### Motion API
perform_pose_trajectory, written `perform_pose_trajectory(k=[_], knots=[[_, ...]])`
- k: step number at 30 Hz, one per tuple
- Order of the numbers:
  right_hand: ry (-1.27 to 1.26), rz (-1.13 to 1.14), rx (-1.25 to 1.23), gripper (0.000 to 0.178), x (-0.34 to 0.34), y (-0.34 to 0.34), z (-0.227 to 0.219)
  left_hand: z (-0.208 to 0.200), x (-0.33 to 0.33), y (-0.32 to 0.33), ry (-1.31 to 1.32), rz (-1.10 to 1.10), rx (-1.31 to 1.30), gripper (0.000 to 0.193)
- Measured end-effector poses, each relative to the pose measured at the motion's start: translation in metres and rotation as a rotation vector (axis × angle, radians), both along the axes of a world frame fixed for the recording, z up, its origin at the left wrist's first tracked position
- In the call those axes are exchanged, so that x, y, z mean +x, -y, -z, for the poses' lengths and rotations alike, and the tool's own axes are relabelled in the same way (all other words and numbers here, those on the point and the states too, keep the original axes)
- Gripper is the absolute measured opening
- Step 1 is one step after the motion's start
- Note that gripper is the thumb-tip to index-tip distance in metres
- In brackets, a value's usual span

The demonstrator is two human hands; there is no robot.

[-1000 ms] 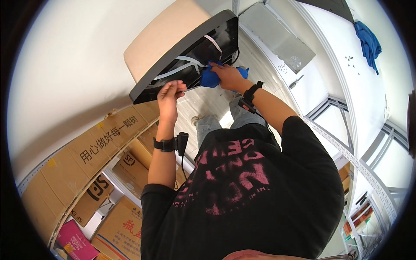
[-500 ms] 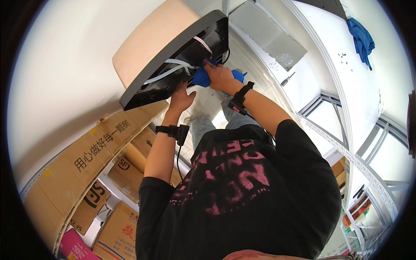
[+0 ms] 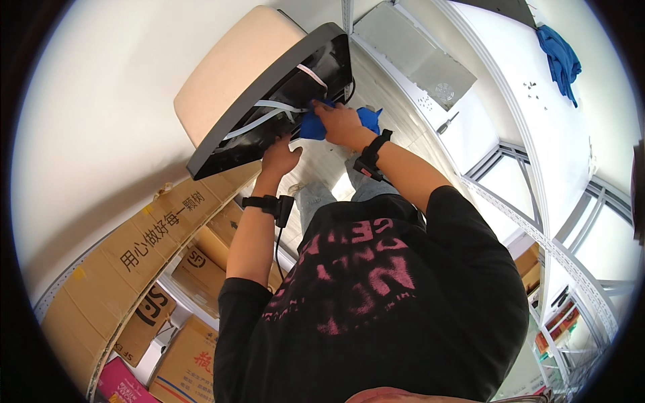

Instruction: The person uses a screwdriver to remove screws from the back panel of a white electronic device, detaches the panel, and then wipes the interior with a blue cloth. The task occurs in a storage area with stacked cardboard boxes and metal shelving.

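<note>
A large housing with a beige shell (image 3: 235, 74) and a dark grey rim leans at a tilt by the wall. Its black hollow side faces me, crossed by white flat cables (image 3: 269, 105). At its near lower edge is my left hand (image 3: 280, 158), fingers bent over the edge and thumb out to the side; the fingertips are lost against the black. My right hand (image 3: 340, 124) presses a bunched blue cloth (image 3: 312, 126) against the same edge, further right. One end of the cloth hangs out past the wrist. Both wrists wear black strapped devices with cords.
Below the housing lies a long cardboard sheet (image 3: 101, 289), over a shelf of cardboard boxes (image 3: 185, 363). On the white shelf at right are a grey metal panel (image 3: 410, 50), a screwdriver (image 3: 447, 123) and scattered small screws (image 3: 531, 91). Another blue cloth (image 3: 559, 64) lies at upper right.
The housing sits slightly lower in view. My right hand and the cloth have shifted a little down and left along the edge; my left hand stays at its place.
</note>
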State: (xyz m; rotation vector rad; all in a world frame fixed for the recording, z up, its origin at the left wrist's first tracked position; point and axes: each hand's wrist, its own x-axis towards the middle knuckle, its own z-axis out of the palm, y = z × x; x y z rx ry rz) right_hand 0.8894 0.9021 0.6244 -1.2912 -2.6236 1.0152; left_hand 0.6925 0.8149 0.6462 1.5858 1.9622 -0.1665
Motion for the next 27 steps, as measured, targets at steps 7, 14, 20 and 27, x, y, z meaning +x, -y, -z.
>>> perform_pose_trajectory(k=[7, 14, 20, 27], knots=[[0.030, 0.001, -0.003, 0.056, -0.008, 0.008, 0.002, -0.015, 0.016, -0.009, -0.113, 0.010, -0.092, 0.064], [-0.171, 0.011, -0.049, 0.053, 0.011, -0.002, 0.007, 0.002, -0.001, -0.003, -0.048, 0.028, 0.007, 0.061], [-0.219, 0.126, 0.020, 0.055, 0.059, -0.007, -0.011, -0.025, 0.016, -0.008, 0.114, -0.034, 0.101, 0.048], [-0.198, 0.055, 0.066, 0.051, 0.052, -0.025, 0.017, -0.007, 0.051, -0.031, 0.252, 0.209, 0.301, 0.053]])
